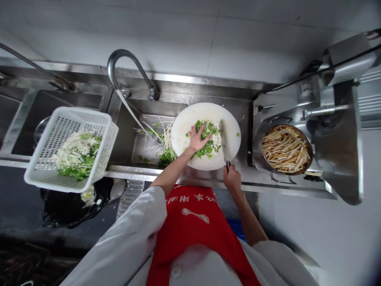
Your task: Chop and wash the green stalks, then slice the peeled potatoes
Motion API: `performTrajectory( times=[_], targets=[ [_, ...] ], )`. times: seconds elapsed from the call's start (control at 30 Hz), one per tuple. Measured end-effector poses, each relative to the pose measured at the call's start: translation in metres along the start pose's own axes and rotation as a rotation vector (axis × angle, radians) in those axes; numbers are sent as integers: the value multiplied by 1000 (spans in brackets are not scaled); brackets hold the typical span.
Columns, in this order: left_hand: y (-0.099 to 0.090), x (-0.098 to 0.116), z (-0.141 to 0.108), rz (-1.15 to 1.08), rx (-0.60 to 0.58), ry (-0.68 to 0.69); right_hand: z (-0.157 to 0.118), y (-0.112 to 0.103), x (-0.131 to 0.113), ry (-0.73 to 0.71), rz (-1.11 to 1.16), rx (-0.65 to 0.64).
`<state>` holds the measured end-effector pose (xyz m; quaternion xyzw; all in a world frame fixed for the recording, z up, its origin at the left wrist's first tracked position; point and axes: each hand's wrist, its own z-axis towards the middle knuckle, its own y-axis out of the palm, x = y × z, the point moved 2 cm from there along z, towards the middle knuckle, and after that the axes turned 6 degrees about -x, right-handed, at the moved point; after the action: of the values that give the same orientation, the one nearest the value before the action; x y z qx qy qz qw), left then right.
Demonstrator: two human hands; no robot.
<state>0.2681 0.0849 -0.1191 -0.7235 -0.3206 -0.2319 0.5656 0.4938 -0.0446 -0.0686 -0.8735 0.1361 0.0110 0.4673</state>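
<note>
Gripping: our right hand (pixel 233 180), fingers wrapped together around the black handle of a long knife with a grey metal blade (pixel 224 139).
Blade: points away from us, alongside the right edge of the chopped heap; whether it touches the board, we cannot tell.
Left hand (pixel 196 140): rests on the heap with fingers spread apart, clamped on nothing.
Heap of chopped green leaves and pale white stems (pixel 212 129): on the middle of the board, between our left palm and the blade.
Round white cutting board (pixel 179 126): overlaps the sink's right part; a green scrap lies near its right rim.
Rectangular stainless-steel sink (pixel 125 137): long, thin, pale stems with green leaves (pixel 167 139) lie inside, just left of the board.
Curved chrome tap (pixel 126 53): arches over the sink.
White perforated plastic basket (pixel 37 163): further left, more pale-and-green shreds inside.
Round metal pot (pixel 257 149): well to our right, heaped with brown-and-cream strips (pixel 285 149).
</note>
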Motion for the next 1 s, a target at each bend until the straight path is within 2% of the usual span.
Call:
performTrajectory(
  times=[0.07, 0.13, 0.2, 0.27, 0.33, 0.37, 0.43, 0.57, 0.67, 0.8, 1.0],
  targets=[
    [11, 21, -2, 97, -10, 43, 0, 3, 1, -15, 46, 0],
    [11, 32, -7, 188, -24, 65, 6, 3, 18, -31, 205, 21],
    [3, 35, -12, 251, -60, 72, 14, 4, 47, -34, 509, -4],
    [-5, 37, -15, 278, -81, 51, 22, 12, 76, -16, 875, -89],
    [-4, 43, -16, 289, -95, 26, 26, 26, 90, -5, 1159, -186],
    [0, 47, -16, 298, -104, 20, 27, 35, 89, -6, 1250, -219],
    [14, 56, -17, 325, -107, 19, 25, 53, 71, -25, 1351, -262],
    [41, 62, -18, 333, -26, 39, 14, 83, 3, -85, 1429, -299],
    [46, 56, -20, 278, 36, 65, 8, 92, -31, -106, 1506, -291],
    [43, 58, -21, 257, 79, 128, 4, 92, -35, -110, 1604, -308],
    [40, 96, -24, 278, 97, 340, -10, 71, -30, -148, 1667, -206]
  ],
)
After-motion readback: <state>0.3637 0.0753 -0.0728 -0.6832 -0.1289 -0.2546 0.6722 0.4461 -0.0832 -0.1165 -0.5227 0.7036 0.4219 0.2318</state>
